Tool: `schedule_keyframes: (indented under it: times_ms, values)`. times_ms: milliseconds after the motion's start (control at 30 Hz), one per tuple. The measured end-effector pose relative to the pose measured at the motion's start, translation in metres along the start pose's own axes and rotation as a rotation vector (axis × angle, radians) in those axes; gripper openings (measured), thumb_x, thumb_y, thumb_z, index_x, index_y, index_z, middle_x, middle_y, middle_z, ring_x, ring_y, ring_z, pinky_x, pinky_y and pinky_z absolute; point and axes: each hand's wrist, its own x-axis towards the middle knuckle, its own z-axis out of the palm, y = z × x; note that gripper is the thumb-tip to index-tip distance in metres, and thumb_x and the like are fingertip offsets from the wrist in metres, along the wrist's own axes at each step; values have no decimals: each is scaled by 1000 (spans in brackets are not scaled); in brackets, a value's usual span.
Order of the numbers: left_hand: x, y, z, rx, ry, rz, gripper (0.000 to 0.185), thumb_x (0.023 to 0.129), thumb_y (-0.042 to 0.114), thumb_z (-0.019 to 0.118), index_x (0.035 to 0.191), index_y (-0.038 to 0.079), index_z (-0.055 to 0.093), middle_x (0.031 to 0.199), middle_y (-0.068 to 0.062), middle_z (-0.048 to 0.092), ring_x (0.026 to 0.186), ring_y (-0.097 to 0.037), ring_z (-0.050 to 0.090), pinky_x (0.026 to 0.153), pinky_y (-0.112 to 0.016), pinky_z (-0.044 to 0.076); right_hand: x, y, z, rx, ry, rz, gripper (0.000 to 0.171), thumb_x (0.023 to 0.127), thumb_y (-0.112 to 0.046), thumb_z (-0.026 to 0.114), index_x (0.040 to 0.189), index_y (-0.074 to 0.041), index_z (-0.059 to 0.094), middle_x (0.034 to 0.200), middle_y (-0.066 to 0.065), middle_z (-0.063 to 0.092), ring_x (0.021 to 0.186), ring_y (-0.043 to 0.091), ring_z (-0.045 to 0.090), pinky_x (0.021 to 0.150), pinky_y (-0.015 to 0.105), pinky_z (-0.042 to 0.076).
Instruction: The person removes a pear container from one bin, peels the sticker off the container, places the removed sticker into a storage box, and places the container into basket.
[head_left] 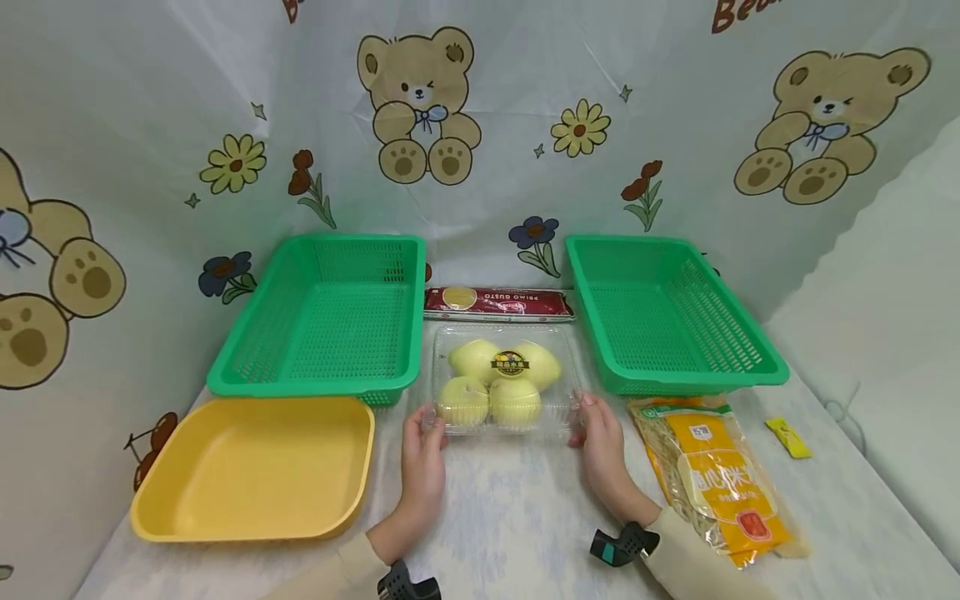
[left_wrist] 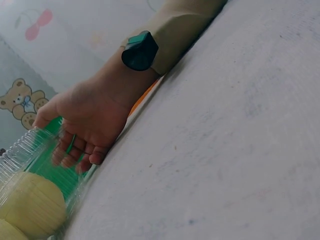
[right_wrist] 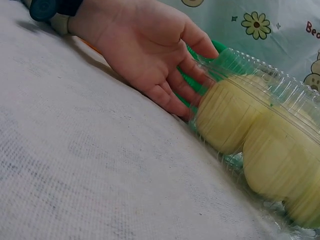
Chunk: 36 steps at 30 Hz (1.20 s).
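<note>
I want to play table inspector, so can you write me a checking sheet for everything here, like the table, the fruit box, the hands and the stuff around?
Surface: table under a pale patterned cloth.
Job's things: clear fruit box with four yellow-green fruits, lid closed, flat on the table.
Clutter: two green baskets, yellow tray, red packet behind the box, yellow noodle bag, small yellow wrapper.
Hands: left hand and right hand hold the box's two sides; both wrists wear dark devices.
Cables: a thin cord at the far right edge.
Surroundings: bear-and-flower curtain all round.
</note>
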Motion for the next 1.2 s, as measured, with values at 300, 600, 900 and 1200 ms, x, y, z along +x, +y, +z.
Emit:
schedule_keyframes:
  times_ms: [300, 600, 900, 1200]
  values:
    - [1, 2, -1, 0, -12, -2, 45, 107, 14, 41, 147, -7, 35, 159, -25, 34, 139, -36, 44, 100, -24, 44, -2, -1, 0, 2, 3, -26, 28, 109, -18, 40, 106, 1, 60, 82, -6, 50, 59, 8, 50, 57, 21, 50]
    - [-3, 2, -2, 20, -6, -35, 46, 107, 13, 40, 148, -8, 34, 159, -26, 34, 140, -39, 43, 107, -40, 45, -7, 1, 0, -21, 13, -10, 27, 109, -17, 40, 90, -3, 53, 78, -5, 49, 58, 8, 49, 57, 21, 50]
    - [-7, 0, -3, 35, -19, -28, 49, 109, 17, 41, 149, -8, 30, 157, -28, 34, 136, -40, 46, 109, -47, 44, -13, 3, -2, -45, 6, -11, 33, 110, -18, 38, 117, 7, 58, 83, -5, 50, 58, 8, 49, 58, 21, 50]
    - [-13, 11, -3, 113, -76, 218, 74, 95, 1, 58, 159, 1, 21, 168, -23, 13, 156, -45, 10, 122, -71, 11, -10, 4, -1, -65, 10, -26, 37, 111, -20, 38, 126, 9, 56, 84, -7, 49, 57, 7, 49, 59, 20, 49]
